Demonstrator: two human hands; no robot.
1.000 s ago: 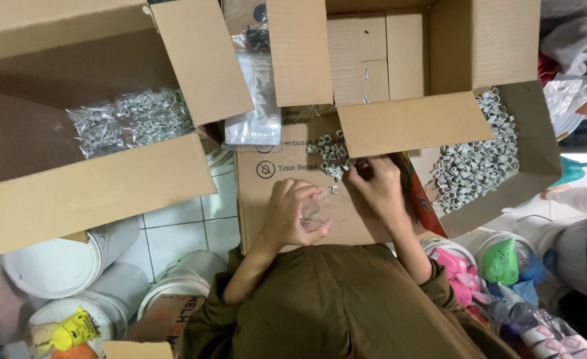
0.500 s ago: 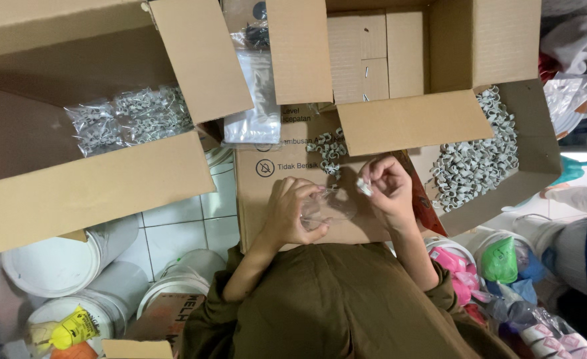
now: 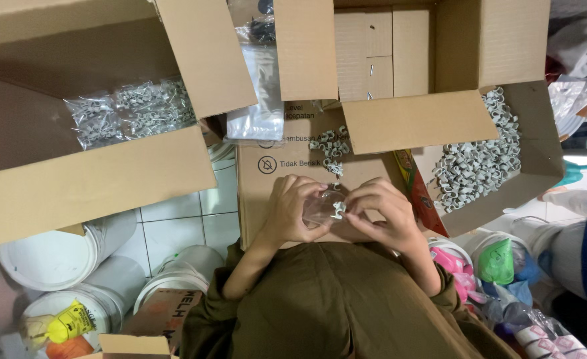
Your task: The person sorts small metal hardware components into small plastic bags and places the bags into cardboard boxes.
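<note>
The left hand (image 3: 292, 213) is curled around a small clear plastic bag (image 3: 321, 207), holding it open against the flat cardboard box (image 3: 267, 193) that serves as a tabletop. The right hand (image 3: 381, 214) is pinched on a white cable clip (image 3: 338, 210) right at the bag's mouth, so the 2 hands almost meet.

Judging by how things lie, the bagging looks to be somewhere in the middle. A small heap of loose clips (image 3: 328, 147) waits on the box just beyond the hands, and a far larger pile of clips (image 3: 477, 159) fills the open carton (image 3: 539, 139) at the right. Filled bags (image 3: 130, 112), crinkled and glossy, already lie in the big carton (image 3: 94, 179) at the left. How many clips the bag in hand holds cannot be told.

The clips are pale grey-white, small, hooked plastic pieces; the bags are thin, shiny film; the cartons are matte brown corrugated board with flaps standing open. An empty stack of clear bags (image 3: 261, 100) hangs between the 2 upper cartons. White plastic buckets (image 3: 54, 256) stand on the tiled floor (image 3: 194, 223) below.
</note>
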